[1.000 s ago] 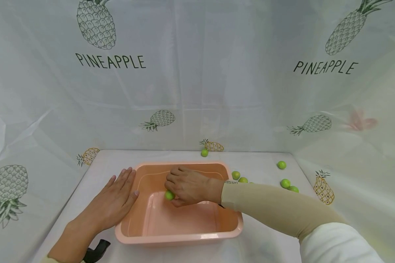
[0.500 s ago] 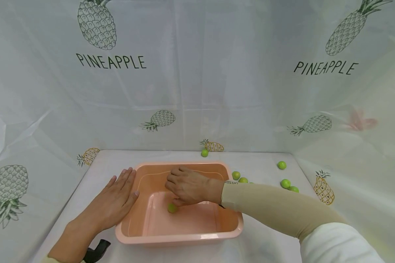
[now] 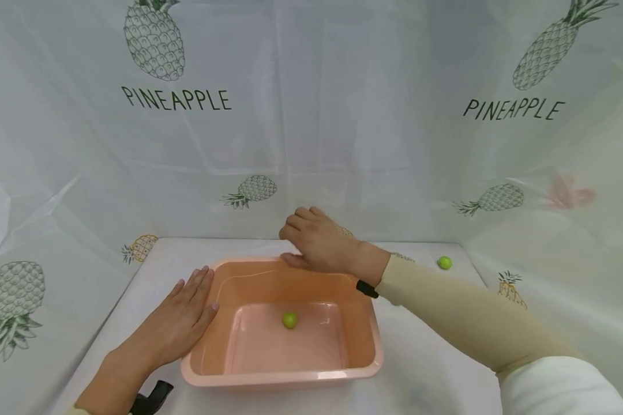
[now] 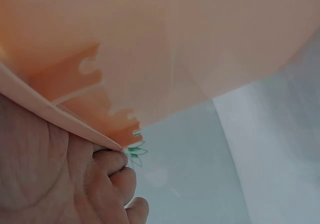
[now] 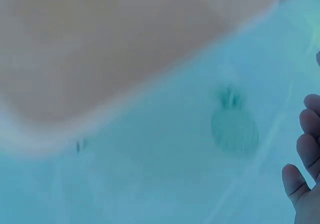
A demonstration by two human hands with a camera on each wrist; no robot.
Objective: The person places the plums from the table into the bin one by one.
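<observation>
A pink plastic basin point(image 3: 311, 378) stands on the white-covered table. My left hand point(image 3: 179, 320) lies along its left rim with straight fingers; in the left wrist view the hand's palm point(image 4: 35, 159) is against the rim's outer side. One small green lime point(image 3: 289, 320) is on the basin floor. My right hand point(image 3: 322, 241) is over the basin's back rim, fingers loosely bent. The right wrist view shows its fingers point(image 5: 308, 149) apart with nothing between them.
Another lime point(image 3: 445, 263) lies at the back right of the table. My right sleeve point(image 3: 446, 314) crosses the table's right side and hides what is under it. A pineapple-print sheet point(image 3: 374, 144) rises behind the table.
The lime has left my right hand and dropped to the basin floor. That hand has moved backward to the rear rim. My left hand has stayed in place.
</observation>
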